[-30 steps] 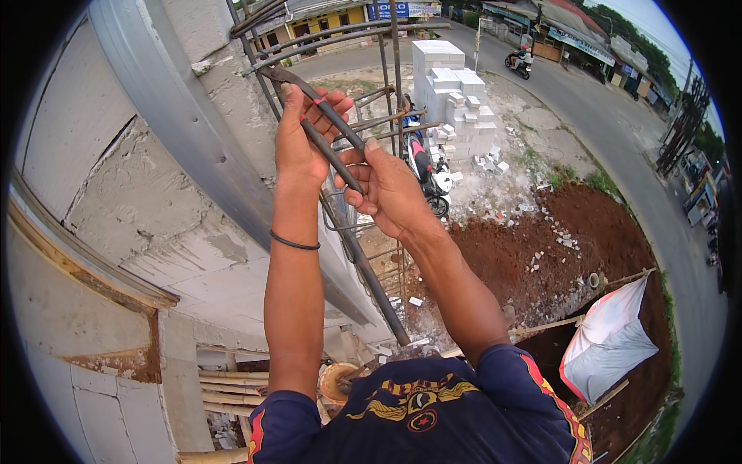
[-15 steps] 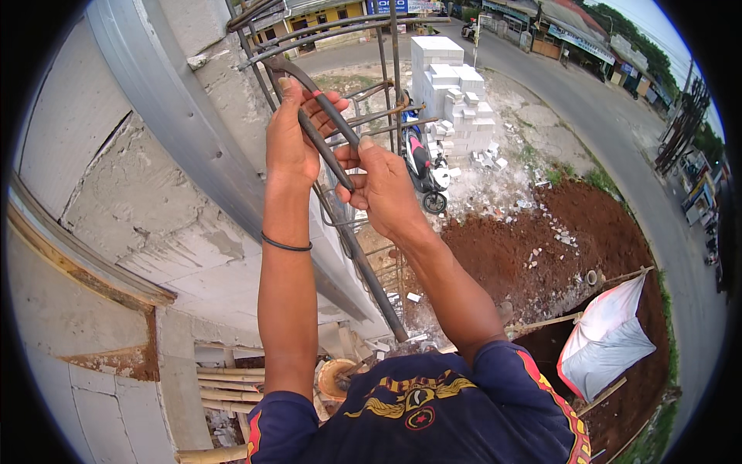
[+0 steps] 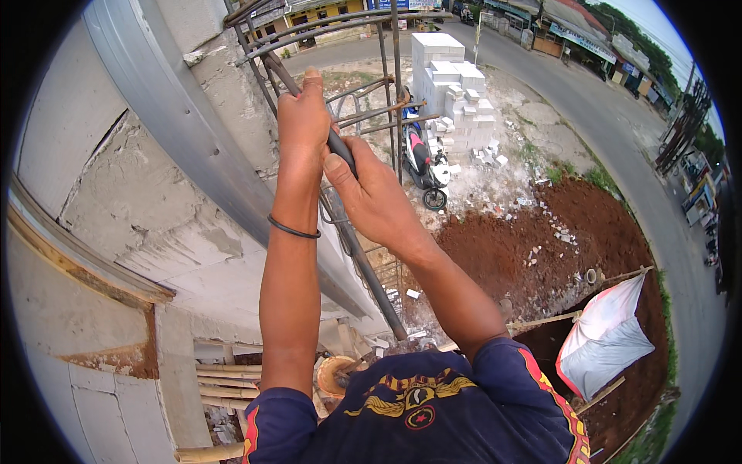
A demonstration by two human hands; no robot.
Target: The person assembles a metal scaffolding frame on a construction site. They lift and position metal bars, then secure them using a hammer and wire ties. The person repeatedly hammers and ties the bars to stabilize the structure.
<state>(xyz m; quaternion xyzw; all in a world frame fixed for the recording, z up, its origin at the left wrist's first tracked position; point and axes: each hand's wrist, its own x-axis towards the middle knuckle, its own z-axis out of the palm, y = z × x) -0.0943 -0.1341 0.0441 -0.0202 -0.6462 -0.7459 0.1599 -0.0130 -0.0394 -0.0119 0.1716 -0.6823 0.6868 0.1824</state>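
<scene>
Both my hands are on a pair of pincers with long dark handles. My left hand is closed round the handles just below the tool's head, its thumb pointing up. Lower down, my right hand wraps the handle ends, its thumb laid along them. The upper end of the pincers reaches the bars of a steel rebar cage; the jaws are hard to make out there. Fingers hide most of the grips.
A grey metal channel runs along the block wall at left. Rebar continues downward past my wrists. Far below lie a parked motorbike, stacked white blocks, red soil, a pale tarp and bamboo poles.
The pincers' spread handles have come together. My left hand has turned and wrapped round them, and my right hand has gone from a fingertip hold to a fuller grip.
</scene>
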